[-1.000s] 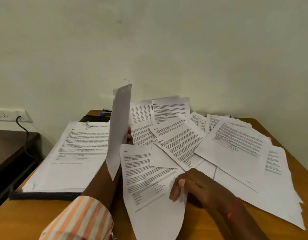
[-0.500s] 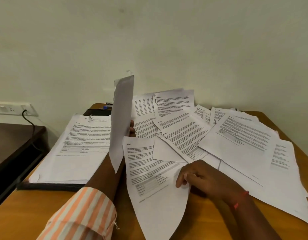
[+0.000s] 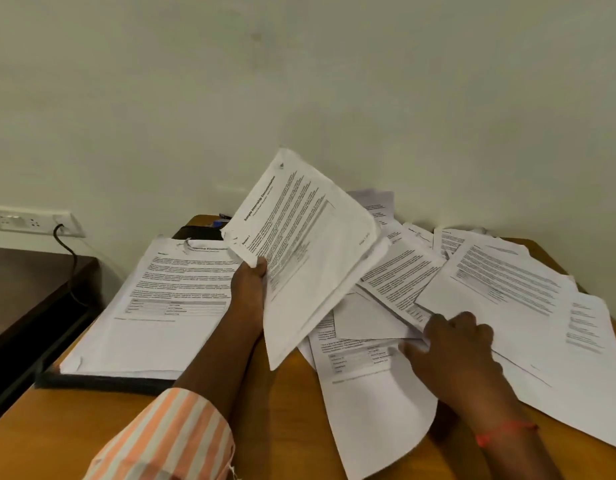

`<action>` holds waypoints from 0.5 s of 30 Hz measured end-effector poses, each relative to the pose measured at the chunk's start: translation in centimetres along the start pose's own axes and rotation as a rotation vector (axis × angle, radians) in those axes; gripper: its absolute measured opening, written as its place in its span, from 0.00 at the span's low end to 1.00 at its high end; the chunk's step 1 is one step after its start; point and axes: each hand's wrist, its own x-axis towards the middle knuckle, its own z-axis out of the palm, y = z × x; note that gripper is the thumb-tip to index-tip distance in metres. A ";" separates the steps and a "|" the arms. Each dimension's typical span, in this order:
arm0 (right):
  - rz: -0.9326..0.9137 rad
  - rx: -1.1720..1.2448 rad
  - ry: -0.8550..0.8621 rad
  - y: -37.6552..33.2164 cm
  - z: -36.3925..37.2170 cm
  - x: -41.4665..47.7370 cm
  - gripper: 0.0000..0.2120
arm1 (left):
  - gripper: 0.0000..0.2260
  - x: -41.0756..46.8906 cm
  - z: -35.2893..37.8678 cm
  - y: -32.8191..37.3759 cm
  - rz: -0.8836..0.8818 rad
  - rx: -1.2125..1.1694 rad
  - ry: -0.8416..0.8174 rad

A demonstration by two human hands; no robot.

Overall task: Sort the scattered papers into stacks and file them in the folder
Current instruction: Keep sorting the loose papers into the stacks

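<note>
My left hand [image 3: 248, 289] grips a sheaf of printed sheets [image 3: 301, 251] by its left edge and holds it tilted above the table, text side facing me. On the left lies a black folder [image 3: 102, 382] with a neat stack of papers [image 3: 161, 306] on it. Scattered papers [image 3: 507, 292] cover the right half of the table. My right hand [image 3: 452, 344] rests on this heap, its fingers curled at the edge of a sheet; whether it pinches the sheet is unclear. One loose page [image 3: 376, 403] hangs over the table's front edge.
The wooden table [image 3: 282, 420] stands against a pale wall. A dark side table [image 3: 26, 289] is at the left, below a wall socket [image 3: 29, 220] with a black cable. A dark object [image 3: 199, 232] sits behind the folder.
My left hand has turned its sheaf from edge-on to face me, tilted to the right. My right hand has moved from the front page up and right onto the scattered heap.
</note>
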 end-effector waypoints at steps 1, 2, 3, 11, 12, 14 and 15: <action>0.027 -0.002 -0.001 0.5 0.0 0.1 0.26 | 0.09 0.5 -0.1 -0.3 0.021 0.018 -0.010; 0.046 0.022 -0.015 0.9 -0.1 0.2 0.25 | 0.11 0.7 -0.3 -0.4 0.011 0.007 0.006; 0.049 0.064 -0.037 1.3 -0.2 0.3 0.23 | 0.17 0.9 -0.6 -0.1 0.008 -0.017 -0.003; -0.280 0.626 0.016 -0.4 -0.9 0.4 0.11 | 0.35 0.8 -1.9 -1.1 -0.194 -0.841 -0.543; -0.318 0.669 0.071 -1.0 -0.5 0.4 0.12 | 0.33 0.6 -1.8 -0.9 -0.227 -0.836 -0.521; -0.370 0.713 0.106 -1.9 0.7 0.3 0.14 | 0.35 0.0 -1.7 -0.7 -0.217 -0.859 -0.548; -0.393 0.728 0.082 -2.2 1.3 0.2 0.16 | 0.37 -0.5 -1.4 -0.3 -0.182 -0.858 -0.548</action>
